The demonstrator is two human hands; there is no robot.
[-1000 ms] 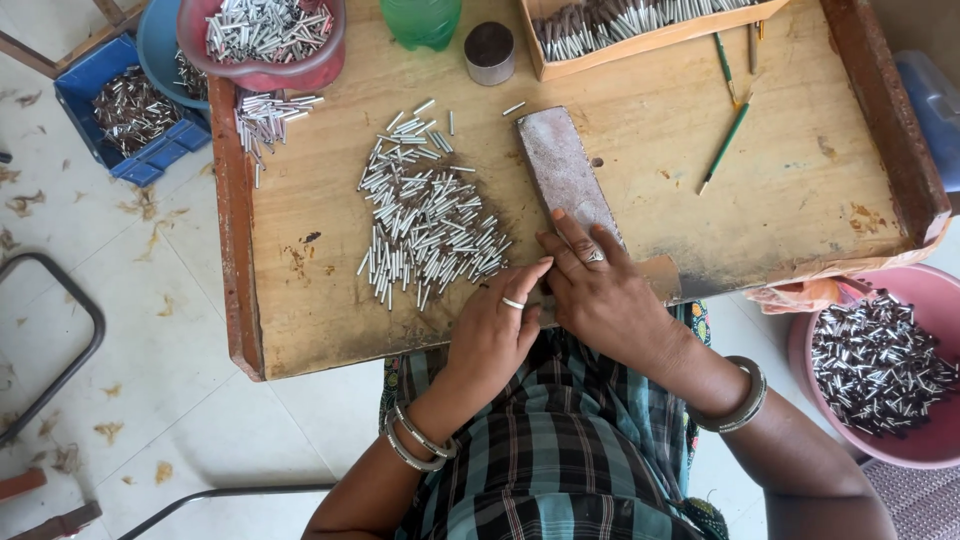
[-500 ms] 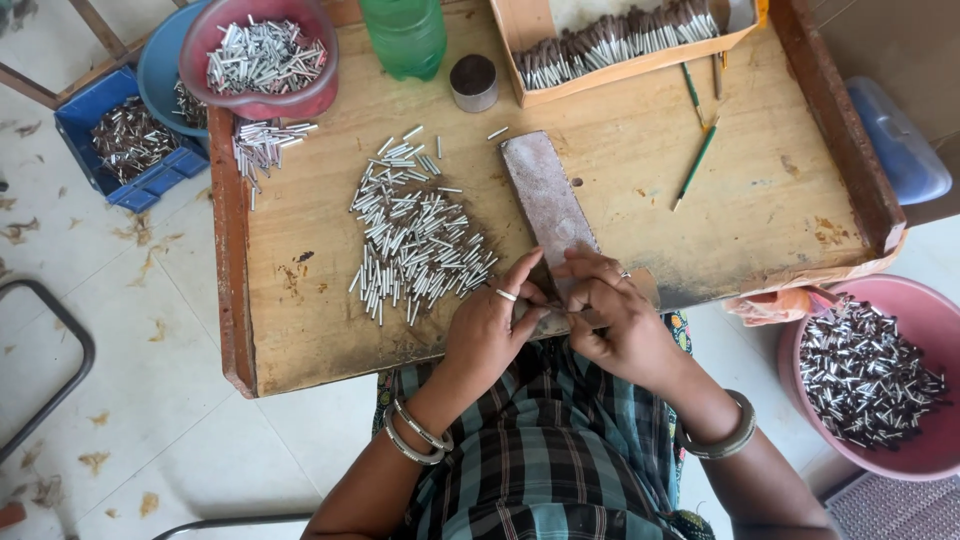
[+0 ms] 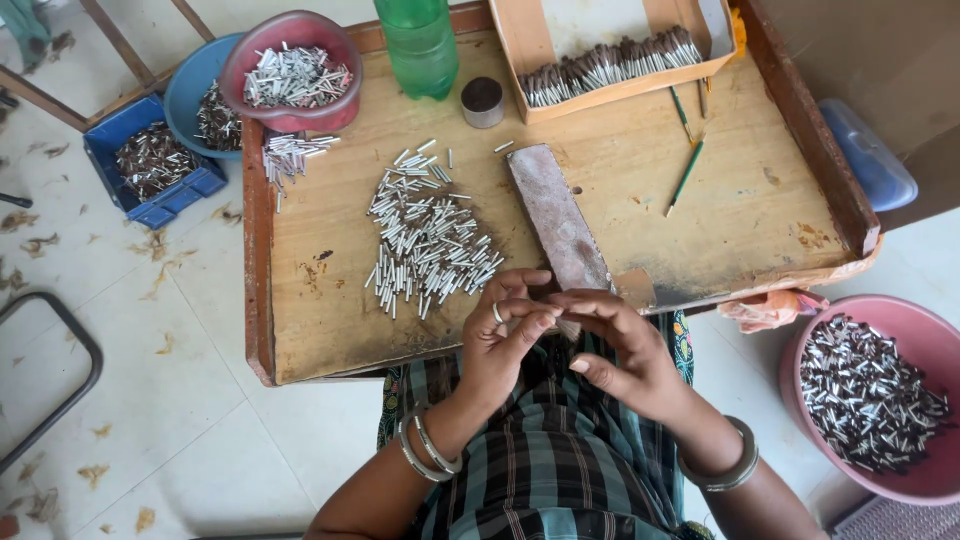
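Hands meet right at the near edge of the wooden tabletop (image 3: 700, 200), over the lap. Left hand (image 3: 500, 345) has its fingers curled in, thumb and forefinger pinching something small where the two hands touch, and the right hand (image 3: 620, 345) curls toward the same spot with its fingertips closed on it too. What they're gripping looks like a small bundle of thin sticks (image 3: 568, 328), but it's mostly hidden by the fingers, so can't say more than that.

Just beyond the hands there's a long flat grey slab (image 3: 555, 215) lying at an angle on the tabletop, its near end almost at the right hand. Left of it sits a loose pile of little silver tubes (image 3: 425, 240), near the left hand but not touching it. A smaller bunch of the same tubes (image 3: 290, 155) lies by the left rim.

Further back: a green bottle (image 3: 420, 45), a small round tin (image 3: 483, 100), a shallow wooden box (image 3: 610, 65) with a row of sticks inside, and a green pencil (image 3: 686, 177).

Off the tabletop, a pink bowl (image 3: 290, 70) of tubes sits at the far left corner, overlapping a blue bowl (image 3: 195, 95), with a blue crate (image 3: 155, 160) on the floor. Another pink tub (image 3: 880, 395) full of tubes is by the right elbow.
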